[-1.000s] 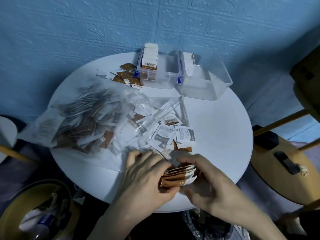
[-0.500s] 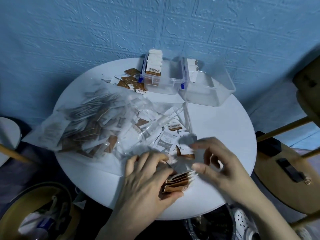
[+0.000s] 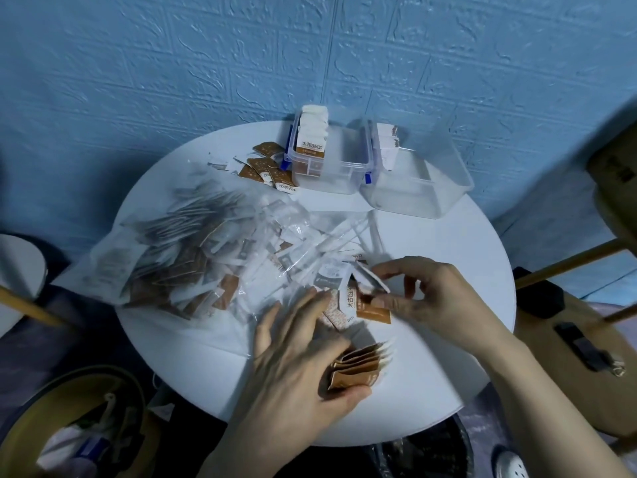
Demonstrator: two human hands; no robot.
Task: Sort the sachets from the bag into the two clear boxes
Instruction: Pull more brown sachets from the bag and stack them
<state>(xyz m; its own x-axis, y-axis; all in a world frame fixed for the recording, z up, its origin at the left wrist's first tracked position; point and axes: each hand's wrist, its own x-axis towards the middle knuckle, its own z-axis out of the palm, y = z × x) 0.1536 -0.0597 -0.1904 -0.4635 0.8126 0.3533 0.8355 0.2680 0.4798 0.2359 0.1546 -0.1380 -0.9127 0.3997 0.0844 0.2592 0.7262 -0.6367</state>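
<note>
The right hand point(image 3: 437, 298) pinches a brown-and-white sachet point(image 3: 365, 305) just above the worktop point(image 3: 431, 243), just beyond the left hand point(image 3: 303, 353), which clamps a brown stack point(image 3: 358, 367); both clear boxes point(image 3: 344, 167) sit well beyond, at the far edge.

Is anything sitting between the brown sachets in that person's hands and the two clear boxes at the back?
Partly. Loose sachets and the clear plastic bag's mouth lie between the left hand's brown stack and the left clear box. The white tabletop toward the right clear box shows nothing in the way.
</note>
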